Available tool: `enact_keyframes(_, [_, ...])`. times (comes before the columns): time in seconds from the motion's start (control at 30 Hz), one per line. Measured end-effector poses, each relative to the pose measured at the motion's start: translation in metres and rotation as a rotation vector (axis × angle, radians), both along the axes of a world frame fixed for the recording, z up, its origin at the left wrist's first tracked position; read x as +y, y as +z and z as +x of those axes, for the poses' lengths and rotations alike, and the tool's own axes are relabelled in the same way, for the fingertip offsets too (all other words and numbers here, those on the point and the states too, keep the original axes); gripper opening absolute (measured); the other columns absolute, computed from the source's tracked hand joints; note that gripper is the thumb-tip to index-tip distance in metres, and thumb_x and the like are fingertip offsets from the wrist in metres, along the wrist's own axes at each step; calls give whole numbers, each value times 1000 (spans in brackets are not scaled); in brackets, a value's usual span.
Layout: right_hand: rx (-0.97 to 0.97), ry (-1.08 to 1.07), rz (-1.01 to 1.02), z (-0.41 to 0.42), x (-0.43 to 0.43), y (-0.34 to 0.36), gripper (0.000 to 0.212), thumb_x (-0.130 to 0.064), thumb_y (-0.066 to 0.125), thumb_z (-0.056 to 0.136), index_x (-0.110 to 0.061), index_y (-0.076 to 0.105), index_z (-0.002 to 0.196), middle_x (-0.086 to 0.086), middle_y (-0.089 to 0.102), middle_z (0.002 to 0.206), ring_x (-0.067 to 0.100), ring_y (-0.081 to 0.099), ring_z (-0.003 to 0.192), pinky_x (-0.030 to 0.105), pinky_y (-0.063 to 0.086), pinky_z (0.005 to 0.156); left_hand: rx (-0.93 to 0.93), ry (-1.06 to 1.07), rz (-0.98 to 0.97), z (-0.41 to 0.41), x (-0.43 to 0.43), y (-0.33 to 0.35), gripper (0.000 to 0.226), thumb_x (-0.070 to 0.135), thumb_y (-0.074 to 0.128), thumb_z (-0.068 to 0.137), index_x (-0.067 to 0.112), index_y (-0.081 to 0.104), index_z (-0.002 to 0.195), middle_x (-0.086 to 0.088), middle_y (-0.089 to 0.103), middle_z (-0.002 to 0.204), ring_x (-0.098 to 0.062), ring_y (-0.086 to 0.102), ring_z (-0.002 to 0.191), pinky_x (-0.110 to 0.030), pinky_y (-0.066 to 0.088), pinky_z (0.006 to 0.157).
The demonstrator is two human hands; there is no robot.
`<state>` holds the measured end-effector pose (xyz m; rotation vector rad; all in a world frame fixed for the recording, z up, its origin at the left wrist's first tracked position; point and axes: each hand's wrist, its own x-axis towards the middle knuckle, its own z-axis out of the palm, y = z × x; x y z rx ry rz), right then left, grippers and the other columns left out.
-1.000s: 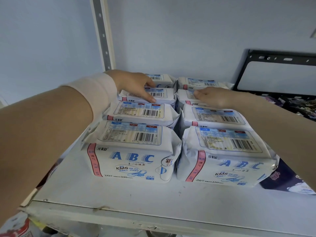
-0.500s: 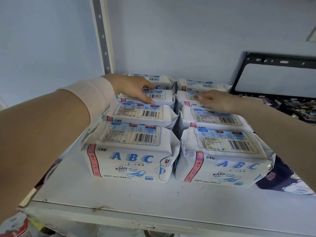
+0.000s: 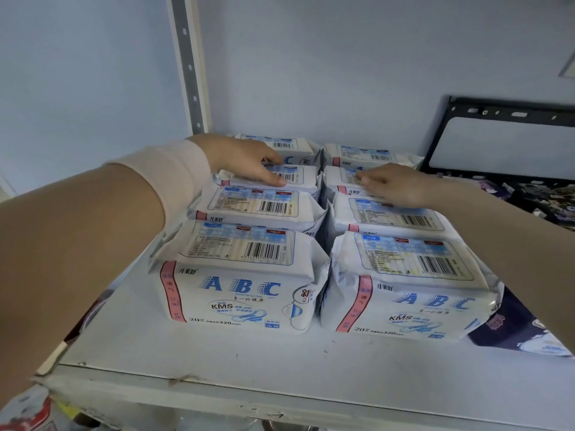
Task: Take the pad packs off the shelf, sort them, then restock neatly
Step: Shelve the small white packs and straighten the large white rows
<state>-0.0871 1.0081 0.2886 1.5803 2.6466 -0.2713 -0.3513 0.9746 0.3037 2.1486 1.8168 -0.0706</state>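
White pad packs printed "ABC" stand in two rows running front to back on the white shelf (image 3: 217, 365). The front left pack (image 3: 239, 275) and front right pack (image 3: 407, 287) face me. My left hand (image 3: 245, 160) rests on top of the third pack in the left row (image 3: 298, 178), fingers laid flat with the thumb along its front edge. My right hand (image 3: 395, 185) lies flat on the third pack in the right row (image 3: 339, 177), fingertips pointing left. Behind them stand the rearmost packs (image 3: 364, 154).
A perforated metal upright (image 3: 186, 63) rises at the shelf's back left. A black metal bracket (image 3: 510, 113) leans at the right, with dark purple packs (image 3: 513, 331) beside the right row. The wall is close behind the packs.
Both hands stay on the third packs; my right hand has slid slightly left and forward. The view has shifted a little.
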Motion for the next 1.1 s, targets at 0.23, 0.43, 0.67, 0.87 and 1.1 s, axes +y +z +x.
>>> enact_keyframes(0.23, [21,-29,74,-3,5,11,50,-45,22,99,-21,40,139,3,41,145,22,36,132,26,28,101,-44,2,122,-2,18,4,47,47,41,94,19,52,129,0,51,133,-17,47,117,-28,34,99])
enact_keyframes(0.43, [149,-59,213,-13,41,17,49,-43,24,100,-20,35,143,3,33,150,23,33,134,28,25,105,-74,59,217,-2,56,4,58,49,46,91,17,39,138,-3,43,141,-19,42,125,-29,32,103])
enact_keyframes(0.67, [63,-45,125,-17,77,6,56,-50,24,97,-25,21,147,2,20,155,20,18,142,27,16,111,89,155,141,-1,83,-9,78,58,50,85,20,20,147,0,22,153,-22,27,138,-41,22,113])
enact_keyframes(0.87, [19,-36,96,-17,86,3,58,-52,24,96,-26,18,148,1,15,156,20,11,144,28,12,113,191,112,110,-5,92,-13,63,60,50,83,17,45,129,-4,51,129,-22,51,110,-44,38,102])
enact_keyframes(1.1, [-17,-58,39,-17,88,-1,57,-56,28,94,-28,32,143,1,31,151,24,31,136,31,24,108,237,137,82,-6,95,-2,77,57,55,82,20,28,144,-2,33,147,-24,37,130,-44,32,108])
